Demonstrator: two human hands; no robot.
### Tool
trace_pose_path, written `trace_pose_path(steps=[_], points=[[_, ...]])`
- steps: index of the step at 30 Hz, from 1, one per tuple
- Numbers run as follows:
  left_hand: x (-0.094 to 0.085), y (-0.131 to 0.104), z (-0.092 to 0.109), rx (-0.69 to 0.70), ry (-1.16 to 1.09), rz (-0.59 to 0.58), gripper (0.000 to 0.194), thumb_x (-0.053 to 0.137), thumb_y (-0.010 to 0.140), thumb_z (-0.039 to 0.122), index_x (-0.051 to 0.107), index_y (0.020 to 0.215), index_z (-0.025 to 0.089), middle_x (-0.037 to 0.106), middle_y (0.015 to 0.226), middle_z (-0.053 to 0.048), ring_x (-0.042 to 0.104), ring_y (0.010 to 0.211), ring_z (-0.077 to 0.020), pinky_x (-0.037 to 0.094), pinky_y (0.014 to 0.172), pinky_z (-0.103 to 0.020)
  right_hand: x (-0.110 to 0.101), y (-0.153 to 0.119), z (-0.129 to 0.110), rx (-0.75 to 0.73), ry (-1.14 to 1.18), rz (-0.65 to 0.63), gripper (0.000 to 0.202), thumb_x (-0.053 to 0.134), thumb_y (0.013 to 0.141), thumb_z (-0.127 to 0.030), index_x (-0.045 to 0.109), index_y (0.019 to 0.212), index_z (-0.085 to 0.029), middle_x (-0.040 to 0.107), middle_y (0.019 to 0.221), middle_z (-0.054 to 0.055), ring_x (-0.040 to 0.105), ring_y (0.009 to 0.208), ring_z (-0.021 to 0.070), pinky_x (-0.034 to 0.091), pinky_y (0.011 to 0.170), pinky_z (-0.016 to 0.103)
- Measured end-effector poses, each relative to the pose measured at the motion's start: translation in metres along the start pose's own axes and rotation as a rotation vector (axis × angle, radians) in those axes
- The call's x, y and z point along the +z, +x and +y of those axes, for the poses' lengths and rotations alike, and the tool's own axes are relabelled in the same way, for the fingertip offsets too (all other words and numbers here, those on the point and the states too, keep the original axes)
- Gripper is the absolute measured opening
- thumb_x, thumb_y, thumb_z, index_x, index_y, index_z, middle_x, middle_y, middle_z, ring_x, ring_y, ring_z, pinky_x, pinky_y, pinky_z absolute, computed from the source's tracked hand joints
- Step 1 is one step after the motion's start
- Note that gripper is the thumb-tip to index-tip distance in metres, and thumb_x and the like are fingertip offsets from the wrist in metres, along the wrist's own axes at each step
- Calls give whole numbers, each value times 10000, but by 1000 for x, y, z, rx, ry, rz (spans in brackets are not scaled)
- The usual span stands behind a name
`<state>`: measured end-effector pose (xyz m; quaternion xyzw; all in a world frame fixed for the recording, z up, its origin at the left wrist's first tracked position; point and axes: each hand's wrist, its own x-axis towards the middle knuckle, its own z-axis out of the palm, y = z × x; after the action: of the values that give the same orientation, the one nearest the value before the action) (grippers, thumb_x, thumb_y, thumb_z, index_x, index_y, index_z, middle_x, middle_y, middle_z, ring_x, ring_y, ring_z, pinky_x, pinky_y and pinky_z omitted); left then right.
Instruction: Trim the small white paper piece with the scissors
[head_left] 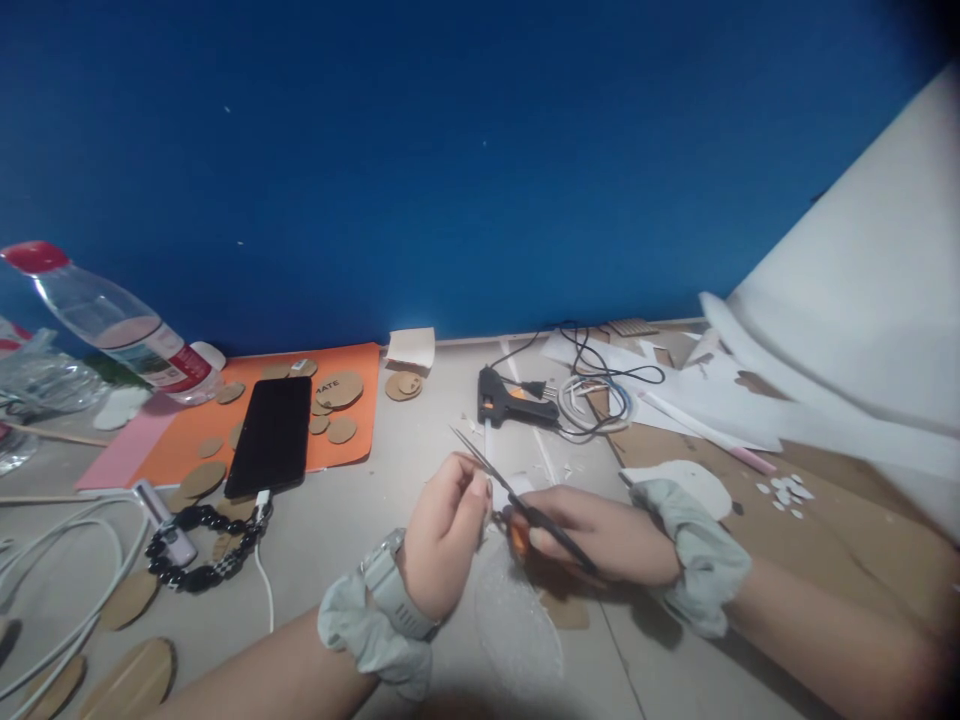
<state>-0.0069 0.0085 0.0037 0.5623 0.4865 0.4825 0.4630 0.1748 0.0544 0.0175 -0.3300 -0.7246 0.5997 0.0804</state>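
My right hand (pixel 574 525) is closed around scissors (pixel 499 478) with dark handles and an orange part. Their thin blades point to the upper left, passing just above the fingers of my left hand. My left hand (pixel 450 525) is curled in a pinch beside the blades; whatever lies between its fingertips is hidden. Below the two hands a whitish, translucent oval piece (pixel 517 620) lies on the table, near a small brown cardboard piece (pixel 566 608). A black glue gun (pixel 514 400) rests on its side beyond my hands.
To the left, a phone (pixel 270 435) lies on an orange sheet (pixel 360 400) among several cardboard discs (pixel 343 390). A bottle (pixel 127 330) leans behind, and a beaded bracelet (pixel 199 575) lies nearer. White paper (pixel 682 485), coiled cable (pixel 592 405) and small white scraps (pixel 784 492) lie right.
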Motion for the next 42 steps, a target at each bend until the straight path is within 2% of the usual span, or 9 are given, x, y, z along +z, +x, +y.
trace_pose_path(steps=[9, 15, 17, 19, 22, 24, 33, 42], points=[[0, 0, -1, -24, 21, 11, 206, 366, 955, 277, 505, 834, 185, 481, 691, 20, 453, 632, -133, 381, 628, -250, 1, 1, 1, 37, 53, 10, 412, 562, 819, -542, 532, 680, -156, 486, 526, -30, 418, 452, 81, 389, 435, 193], [0, 2, 0, -19, 12, 33, 235, 368, 957, 290, 460, 763, 194, 445, 673, 33, 437, 626, -124, 376, 631, -244, 2, 3, 4, 77, 240, -46, 463, 519, 823, -599, 488, 670, -163, 406, 426, -79, 303, 315, 41, 231, 310, 166], [1, 2, 0, -31, 14, 2, 228, 365, 959, 290, 461, 777, 194, 441, 670, 37, 437, 621, -121, 378, 631, -243, 6, 6, 3, 55, 354, 26, 448, 528, 822, -592, 462, 673, -175, 361, 391, -101, 278, 294, 39, 200, 301, 163], [2, 2, 0, -34, 30, -48, 219, 359, 963, 284, 471, 799, 192, 445, 670, 38, 442, 624, -119, 380, 639, -244, 10, 8, 1, 19, 424, 180, 392, 576, 819, -540, 478, 726, -171, 366, 400, -109, 285, 308, 38, 212, 315, 155], [3, 0, -1, -31, 78, -124, 209, 354, 964, 265, 486, 820, 188, 470, 691, 30, 464, 655, -123, 386, 658, -251, 16, 8, -3, -30, 431, 387, 315, 632, 812, -451, 511, 833, -161, 410, 436, -104, 322, 349, 43, 268, 356, 152], [3, -1, -1, -26, 115, -161, 197, 361, 959, 244, 496, 827, 187, 488, 706, 22, 475, 668, -127, 389, 659, -254, 17, 7, -4, -39, 426, 439, 298, 647, 805, -426, 511, 854, -165, 425, 444, -101, 341, 359, 49, 294, 370, 160], [4, 0, 2, -29, 147, -238, 174, 374, 946, 211, 530, 874, 180, 530, 742, -4, 502, 705, -143, 400, 663, -261, 12, 6, -2, -23, 405, 408, 237, 643, 814, -348, 494, 839, -166, 438, 471, -97, 339, 366, 42, 271, 365, 150], [3, -1, 0, -23, 165, -274, 184, 380, 949, 232, 523, 845, 182, 512, 699, 18, 489, 671, -129, 398, 656, -258, 11, 7, -1, -17, 340, 434, 244, 663, 802, -348, 502, 808, -164, 445, 500, -88, 379, 377, 40, 319, 369, 142]])
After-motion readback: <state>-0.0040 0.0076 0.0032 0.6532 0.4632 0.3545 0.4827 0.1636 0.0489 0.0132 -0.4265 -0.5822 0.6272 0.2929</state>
